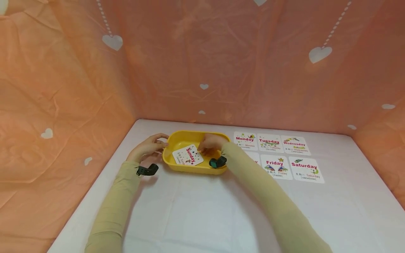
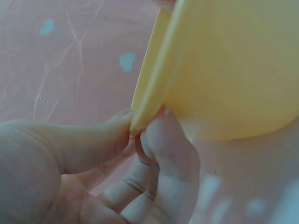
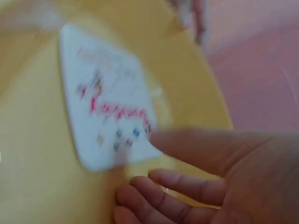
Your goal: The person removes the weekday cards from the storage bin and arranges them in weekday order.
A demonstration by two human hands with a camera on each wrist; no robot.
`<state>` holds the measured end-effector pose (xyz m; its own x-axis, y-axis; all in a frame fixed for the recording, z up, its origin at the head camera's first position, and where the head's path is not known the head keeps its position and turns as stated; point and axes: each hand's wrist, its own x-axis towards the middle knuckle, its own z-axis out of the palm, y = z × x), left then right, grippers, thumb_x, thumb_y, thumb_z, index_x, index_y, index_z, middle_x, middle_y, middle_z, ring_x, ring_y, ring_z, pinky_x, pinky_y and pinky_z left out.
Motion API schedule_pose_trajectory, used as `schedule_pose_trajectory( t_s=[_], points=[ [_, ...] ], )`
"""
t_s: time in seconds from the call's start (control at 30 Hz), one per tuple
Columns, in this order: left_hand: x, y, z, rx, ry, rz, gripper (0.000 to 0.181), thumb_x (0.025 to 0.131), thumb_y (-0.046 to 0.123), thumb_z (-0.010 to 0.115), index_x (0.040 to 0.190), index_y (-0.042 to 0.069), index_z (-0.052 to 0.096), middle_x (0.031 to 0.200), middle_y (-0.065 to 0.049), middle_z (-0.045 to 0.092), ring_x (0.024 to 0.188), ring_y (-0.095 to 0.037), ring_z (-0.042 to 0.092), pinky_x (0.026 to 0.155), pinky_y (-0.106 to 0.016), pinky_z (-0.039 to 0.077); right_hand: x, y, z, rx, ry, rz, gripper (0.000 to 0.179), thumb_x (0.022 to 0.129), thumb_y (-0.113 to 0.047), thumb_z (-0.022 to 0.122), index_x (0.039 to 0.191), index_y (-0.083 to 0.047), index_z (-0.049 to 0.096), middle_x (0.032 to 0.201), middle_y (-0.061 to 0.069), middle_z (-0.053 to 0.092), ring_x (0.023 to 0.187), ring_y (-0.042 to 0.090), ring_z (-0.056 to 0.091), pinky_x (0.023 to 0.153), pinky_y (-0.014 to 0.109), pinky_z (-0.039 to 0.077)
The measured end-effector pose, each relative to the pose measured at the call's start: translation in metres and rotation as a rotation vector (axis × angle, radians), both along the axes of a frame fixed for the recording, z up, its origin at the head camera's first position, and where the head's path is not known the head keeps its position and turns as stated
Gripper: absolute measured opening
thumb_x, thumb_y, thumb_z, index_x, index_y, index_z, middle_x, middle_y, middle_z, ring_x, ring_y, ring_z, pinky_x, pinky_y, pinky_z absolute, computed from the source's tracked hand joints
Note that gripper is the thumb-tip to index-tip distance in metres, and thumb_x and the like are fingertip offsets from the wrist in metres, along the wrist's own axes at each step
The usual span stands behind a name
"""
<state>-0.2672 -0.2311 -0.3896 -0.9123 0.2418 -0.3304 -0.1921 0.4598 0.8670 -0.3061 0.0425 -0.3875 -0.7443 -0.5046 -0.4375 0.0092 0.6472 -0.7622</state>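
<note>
A yellow plastic basin (image 1: 190, 169) stands on the white tabletop, and my left hand (image 1: 146, 149) holds its left rim. Up close, the thumb and bent fingers of that hand (image 2: 93, 172) pinch the rim (image 2: 156, 88). Inside the basin is a white card printed "Sunday" (image 1: 188, 155), lying at a slant. My right hand (image 1: 211, 143) reaches into the basin and pinches the card's right edge. In the right wrist view the thumb lies over a corner of the blurred card (image 3: 110, 112); the index finger is partly hidden at its edge.
Right of the basin, day cards lie in two rows: Monday (image 1: 245, 141), Tuesday (image 1: 269, 143) and Wednesday (image 1: 295, 145) behind, Friday (image 1: 276, 167) and Saturday (image 1: 306, 170) in front. Another front card (image 1: 254, 156) is partly covered by my right sleeve. Orange cloth (image 1: 221, 70) surrounds the table.
</note>
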Motion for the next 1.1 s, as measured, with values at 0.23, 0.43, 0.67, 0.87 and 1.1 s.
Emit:
schedule_pose_trajectory(
  t_s=[0.23, 0.43, 0.67, 0.87, 1.1],
  points=[
    [0.0, -0.001, -0.002, -0.014, -0.01, 0.012, 0.043, 0.099, 0.018, 0.054, 0.139, 0.01, 0.04, 0.119, -0.023, 0.055, 0.091, -0.026, 0.059, 0.076, -0.034, 0.051, 0.006, -0.001, 0.0, 0.215, 0.117, 0.069, 0.035, 0.071, -0.025, 0.086, 0.065, -0.007, 0.057, 0.058, -0.001, 0.044, 0.055, 0.014, 0.041, 0.051, 0.025, 0.03],
    [-0.001, 0.0, 0.0, 0.004, 0.001, 0.0, 0.044, 0.099, 0.018, 0.054, 0.14, 0.008, 0.039, 0.114, -0.022, 0.058, 0.088, -0.026, 0.059, 0.072, -0.034, 0.05, 0.001, -0.002, -0.004, 0.277, 0.092, 0.05, 0.045, 0.068, -0.032, 0.088, 0.056, -0.01, 0.05, 0.055, 0.0, 0.041, 0.051, 0.016, 0.039, 0.048, 0.026, 0.029],
    [-0.002, 0.002, -0.001, 0.007, -0.007, 0.006, 0.043, 0.099, 0.018, 0.054, 0.139, 0.01, 0.04, 0.111, -0.019, 0.06, 0.088, -0.026, 0.06, 0.075, -0.036, 0.051, -0.002, 0.001, -0.004, 0.268, 0.103, 0.071, 0.036, 0.069, -0.022, 0.088, 0.065, -0.009, 0.054, 0.06, 0.0, 0.045, 0.055, 0.015, 0.043, 0.051, 0.025, 0.034],
    [-0.001, 0.002, 0.0, 0.006, 0.001, -0.004, 0.042, 0.099, 0.017, 0.053, 0.138, 0.009, 0.04, 0.111, -0.018, 0.06, 0.087, -0.026, 0.061, 0.074, -0.036, 0.052, -0.005, 0.006, -0.003, 0.181, 0.166, 0.129, 0.022, 0.076, -0.003, 0.079, 0.092, -0.003, 0.063, 0.077, 0.002, 0.052, 0.069, 0.014, 0.047, 0.061, 0.022, 0.038],
    [-0.001, 0.001, 0.002, -0.01, -0.003, 0.004, 0.043, 0.099, 0.019, 0.054, 0.139, 0.01, 0.04, 0.113, -0.019, 0.058, 0.089, -0.026, 0.06, 0.073, -0.034, 0.052, -0.007, 0.007, -0.002, 0.141, 0.178, 0.144, 0.027, 0.077, 0.004, 0.075, 0.101, -0.003, 0.067, 0.083, 0.005, 0.051, 0.074, 0.017, 0.047, 0.064, 0.024, 0.04]
  ],
)
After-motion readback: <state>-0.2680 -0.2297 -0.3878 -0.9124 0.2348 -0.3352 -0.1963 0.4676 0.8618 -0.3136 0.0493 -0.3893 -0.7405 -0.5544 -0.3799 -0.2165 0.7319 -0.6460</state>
